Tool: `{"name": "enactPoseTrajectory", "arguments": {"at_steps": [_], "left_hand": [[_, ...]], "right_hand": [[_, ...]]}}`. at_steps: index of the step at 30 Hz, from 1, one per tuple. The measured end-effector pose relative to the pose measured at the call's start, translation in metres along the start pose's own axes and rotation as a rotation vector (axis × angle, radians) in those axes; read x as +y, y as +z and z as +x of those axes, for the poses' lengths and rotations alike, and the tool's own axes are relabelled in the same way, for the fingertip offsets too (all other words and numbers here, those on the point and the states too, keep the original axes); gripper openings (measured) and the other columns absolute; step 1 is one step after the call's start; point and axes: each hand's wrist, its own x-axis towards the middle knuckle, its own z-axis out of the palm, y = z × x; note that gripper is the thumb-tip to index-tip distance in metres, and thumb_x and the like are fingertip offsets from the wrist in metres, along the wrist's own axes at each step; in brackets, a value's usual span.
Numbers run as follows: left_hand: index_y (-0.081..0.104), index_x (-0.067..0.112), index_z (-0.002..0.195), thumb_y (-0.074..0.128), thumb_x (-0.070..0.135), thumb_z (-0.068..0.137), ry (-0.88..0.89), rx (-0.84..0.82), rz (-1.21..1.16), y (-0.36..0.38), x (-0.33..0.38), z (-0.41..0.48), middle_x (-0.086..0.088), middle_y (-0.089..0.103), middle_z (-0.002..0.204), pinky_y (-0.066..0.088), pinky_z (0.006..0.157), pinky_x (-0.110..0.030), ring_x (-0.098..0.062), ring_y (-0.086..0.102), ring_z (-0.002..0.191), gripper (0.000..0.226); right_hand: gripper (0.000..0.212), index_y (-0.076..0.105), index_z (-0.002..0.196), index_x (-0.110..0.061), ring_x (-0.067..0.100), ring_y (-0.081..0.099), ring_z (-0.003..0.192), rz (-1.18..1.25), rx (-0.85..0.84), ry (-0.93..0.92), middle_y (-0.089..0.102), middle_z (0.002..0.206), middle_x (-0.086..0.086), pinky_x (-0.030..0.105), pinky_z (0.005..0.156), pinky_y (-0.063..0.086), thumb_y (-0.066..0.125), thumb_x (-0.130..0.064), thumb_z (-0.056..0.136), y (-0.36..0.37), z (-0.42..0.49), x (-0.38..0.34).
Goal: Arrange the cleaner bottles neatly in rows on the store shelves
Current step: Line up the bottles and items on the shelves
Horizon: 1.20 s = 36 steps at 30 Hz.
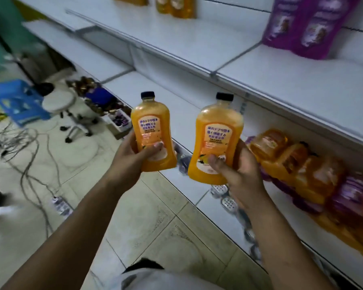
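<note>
We hold two orange cleaner bottles with black caps upright at mid-view, apart from each other. Our left hand point(132, 155) grips the left bottle point(153, 130) round its lower half, thumb across the label. Our right hand point(237, 170) wraps the right bottle point(216, 141) near its base the same way. At four o'clock a heap of orange bottles point(302, 162) lies on the bottom shelf point(122, 84). Purple pouches point(308, 24) stand on the upper shelf point(197, 45) at one o'clock. At ten o'clock a white stool point(59, 101) and a blue crate point(19, 101) sit on the tiled floor point(155, 206).

white stool point(59, 101) | blue crate point(19, 103) | cables point(29, 155) on tiled floor point(155, 206) | purple pouches point(308, 26)
</note>
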Motion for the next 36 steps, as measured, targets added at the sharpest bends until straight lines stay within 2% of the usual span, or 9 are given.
{"name": "enactPoseTrajectory", "arguments": {"at_steps": [3, 8, 14, 16, 21, 27, 30, 32, 36], "left_hand": [[0.054, 0.019, 0.142, 0.079, 0.019, 0.089, 0.096, 0.038, 0.067, -0.062, 0.029, 0.013, -0.006, 0.073, 0.128, 0.058, 0.098, -0.047, -0.027, 0.071, 0.118, 0.058], [0.057, 0.017, 0.140, 0.080, 0.021, 0.083, 0.267, 0.116, 0.160, -0.149, 0.074, 0.040, -0.001, 0.074, 0.125, 0.061, 0.088, -0.029, -0.020, 0.073, 0.115, 0.062], [0.053, 0.018, 0.145, 0.088, 0.025, 0.081, 0.348, 0.137, 0.217, -0.244, 0.106, 0.082, -0.005, 0.071, 0.131, 0.058, 0.100, -0.051, -0.026, 0.070, 0.121, 0.073], [0.052, 0.017, 0.145, 0.088, 0.025, 0.080, 0.368, 0.149, 0.201, -0.265, 0.115, 0.095, -0.006, 0.071, 0.130, 0.058, 0.100, -0.053, -0.026, 0.071, 0.119, 0.075], [0.053, 0.017, 0.143, 0.083, 0.020, 0.081, 0.399, 0.155, 0.151, -0.308, 0.129, 0.136, -0.002, 0.073, 0.126, 0.059, 0.098, -0.045, -0.022, 0.072, 0.117, 0.069], [0.056, 0.018, 0.139, 0.080, 0.024, 0.078, 0.453, 0.180, 0.159, -0.348, 0.154, 0.220, 0.004, 0.076, 0.119, 0.061, 0.088, -0.027, -0.016, 0.074, 0.110, 0.066], [0.057, 0.021, 0.134, 0.080, 0.022, 0.078, 0.471, 0.175, 0.172, -0.367, 0.172, 0.270, 0.006, 0.077, 0.116, 0.062, 0.089, -0.029, -0.016, 0.075, 0.109, 0.060], [0.056, 0.017, 0.137, 0.079, 0.020, 0.080, 0.478, 0.168, 0.185, -0.380, 0.183, 0.300, 0.002, 0.075, 0.119, 0.062, 0.091, -0.032, -0.018, 0.074, 0.112, 0.062], [0.055, 0.017, 0.140, 0.079, 0.025, 0.082, 0.490, 0.145, 0.196, -0.406, 0.201, 0.359, 0.002, 0.074, 0.122, 0.061, 0.092, -0.033, -0.019, 0.073, 0.114, 0.064]], "right_hand": [[0.037, 0.070, 0.113, -0.031, 0.025, 0.074, 0.107, 0.003, -0.034, -0.079, 0.078, 0.114, 0.003, 0.048, 0.094, 0.060, 0.084, -0.031, 0.079, 0.051, 0.034, -0.021], [0.039, 0.070, 0.116, -0.030, 0.023, 0.074, 0.108, -0.081, -0.008, -0.172, 0.077, 0.113, -0.001, 0.051, 0.096, 0.059, 0.086, -0.038, 0.082, 0.144, 0.093, -0.040], [0.051, 0.067, 0.124, -0.026, 0.020, 0.073, 0.111, -0.154, 0.054, -0.232, 0.077, 0.117, -0.003, 0.056, 0.099, 0.057, 0.083, -0.043, 0.079, 0.229, 0.147, -0.051], [0.052, 0.068, 0.123, -0.026, 0.020, 0.073, 0.110, -0.141, 0.064, -0.236, 0.077, 0.116, -0.003, 0.055, 0.100, 0.057, 0.084, -0.044, 0.077, 0.249, 0.160, -0.054], [0.047, 0.065, 0.124, -0.028, 0.020, 0.073, 0.111, -0.106, 0.054, -0.259, 0.076, 0.119, -0.002, 0.050, 0.099, 0.057, 0.082, -0.034, 0.081, 0.294, 0.207, -0.058], [0.052, 0.062, 0.127, -0.023, 0.019, 0.073, 0.111, -0.023, 0.077, -0.327, 0.075, 0.118, -0.001, 0.041, 0.092, 0.058, 0.085, -0.032, 0.081, 0.343, 0.291, -0.058], [0.054, 0.062, 0.128, -0.023, 0.019, 0.073, 0.110, -0.024, 0.100, -0.351, 0.075, 0.119, -0.002, 0.040, 0.092, 0.059, 0.085, -0.031, 0.081, 0.363, 0.341, -0.057], [0.052, 0.062, 0.127, -0.023, 0.018, 0.073, 0.110, -0.042, 0.120, -0.365, 0.075, 0.119, -0.002, 0.039, 0.090, 0.059, 0.084, -0.029, 0.081, 0.375, 0.373, -0.057], [0.058, 0.063, 0.127, -0.024, 0.017, 0.074, 0.110, -0.097, 0.166, -0.388, 0.075, 0.119, -0.003, 0.040, 0.090, 0.060, 0.082, -0.043, 0.076, 0.402, 0.428, -0.062]]}}
